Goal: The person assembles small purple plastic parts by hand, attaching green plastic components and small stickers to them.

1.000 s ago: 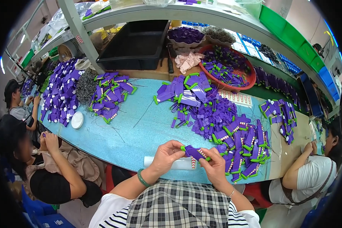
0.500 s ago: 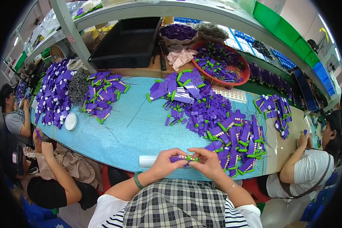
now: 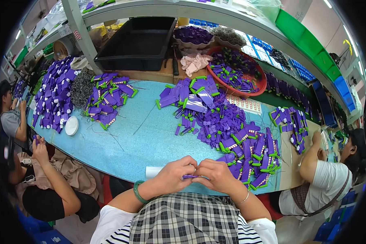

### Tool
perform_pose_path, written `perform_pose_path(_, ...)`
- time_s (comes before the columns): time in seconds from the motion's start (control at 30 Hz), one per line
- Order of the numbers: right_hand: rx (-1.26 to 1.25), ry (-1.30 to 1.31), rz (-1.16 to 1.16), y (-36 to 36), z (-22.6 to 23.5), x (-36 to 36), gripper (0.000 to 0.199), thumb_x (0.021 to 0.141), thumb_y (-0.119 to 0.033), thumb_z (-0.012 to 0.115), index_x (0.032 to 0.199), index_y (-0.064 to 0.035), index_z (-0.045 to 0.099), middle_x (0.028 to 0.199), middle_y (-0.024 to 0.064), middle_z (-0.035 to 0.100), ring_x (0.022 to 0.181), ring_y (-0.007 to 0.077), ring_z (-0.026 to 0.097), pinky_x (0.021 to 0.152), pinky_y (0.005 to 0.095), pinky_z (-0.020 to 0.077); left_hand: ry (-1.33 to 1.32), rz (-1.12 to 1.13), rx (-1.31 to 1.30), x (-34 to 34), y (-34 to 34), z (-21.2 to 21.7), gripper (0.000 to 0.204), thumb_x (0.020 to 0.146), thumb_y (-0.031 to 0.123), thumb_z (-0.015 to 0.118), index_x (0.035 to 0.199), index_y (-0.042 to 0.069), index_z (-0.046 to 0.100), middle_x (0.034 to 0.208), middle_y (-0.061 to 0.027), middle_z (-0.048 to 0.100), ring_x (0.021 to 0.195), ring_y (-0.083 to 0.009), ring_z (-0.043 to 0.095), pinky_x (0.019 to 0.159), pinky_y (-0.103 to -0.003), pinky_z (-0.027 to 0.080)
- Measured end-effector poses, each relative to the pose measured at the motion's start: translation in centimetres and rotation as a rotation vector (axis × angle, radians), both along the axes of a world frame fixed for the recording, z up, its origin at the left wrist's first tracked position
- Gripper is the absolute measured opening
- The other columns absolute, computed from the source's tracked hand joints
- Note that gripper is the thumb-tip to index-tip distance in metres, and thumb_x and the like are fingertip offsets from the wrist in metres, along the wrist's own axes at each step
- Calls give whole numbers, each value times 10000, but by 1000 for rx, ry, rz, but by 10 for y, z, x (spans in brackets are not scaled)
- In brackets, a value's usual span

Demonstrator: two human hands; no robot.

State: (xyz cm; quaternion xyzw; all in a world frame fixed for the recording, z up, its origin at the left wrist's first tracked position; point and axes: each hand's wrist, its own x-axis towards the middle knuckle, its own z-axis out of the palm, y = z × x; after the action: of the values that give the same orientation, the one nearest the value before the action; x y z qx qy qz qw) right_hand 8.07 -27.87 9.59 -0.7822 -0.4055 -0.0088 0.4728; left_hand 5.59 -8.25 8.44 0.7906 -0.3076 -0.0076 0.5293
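Observation:
My left hand (image 3: 175,175) and my right hand (image 3: 216,175) meet close together above the table's near edge. Between their pinched fingers is a purple plastic piece (image 3: 188,176); only a thin sliver of it shows, the rest being covered by the fingers. Behind my left hand lies a white roll (image 3: 152,172). Just beyond my right hand is a heap of purple and green plastic pieces with red-and-white striped stickers and thin wires (image 3: 254,156). Farther off, loose small purple parts (image 3: 221,122) adjoin larger purple pieces with green ends (image 3: 191,93).
A blue mat (image 3: 150,118) covers the table. At the back stand a black tray (image 3: 136,63), a red basket (image 3: 265,79) of purple parts and a sticker sheet (image 3: 248,104). More purple piles (image 3: 110,97) and a white lid (image 3: 71,126) lie left. Co-workers sit on both sides.
My fingers have closed in over the purple piece, hiding its green and striped parts, and my hands are nearer each other. The co-worker on the right has reached forward.

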Motion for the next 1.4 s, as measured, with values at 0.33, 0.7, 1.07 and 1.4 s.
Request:
perform_pose_path(0.33,-534,-614,-304,3,-32,71,40,659,-96,585,686,-95,555,708,30,534,707,198,527,548,311,449,416,437,-551,1,39,-2,133,907,109,541,1003,28,497,807,-48,616,742,-113,586,684,-264,479)
perform_pose_path(0.7,-77,303,-380,7,-14,52,67,719,0,681,757,-16,628,739,15,597,687,112,534,601,232,411,487,411,-602,7,33,-32,145,950,124,453,1036,14,494,843,-75,608,758,-137,592,694,-282,499)
perform_pose_path(1.07,73,357,-345,12,-13,-4,97,742,-21,686,756,-15,590,731,20,542,598,81,472,523,219,370,193,139,75,1,-12,-22,150,855,173,536,881,32,492,727,-173,566,698,-376,568,593,-433,429)
perform_pose_path(1.4,88,357,-320,12,-19,-6,112,792,-68,656,754,-15,565,692,68,541,548,133,509,488,268,408,370,37,18,1,-16,-19,217,900,215,495,817,31,574,660,-105,638,612,-284,629,563,-380,476)
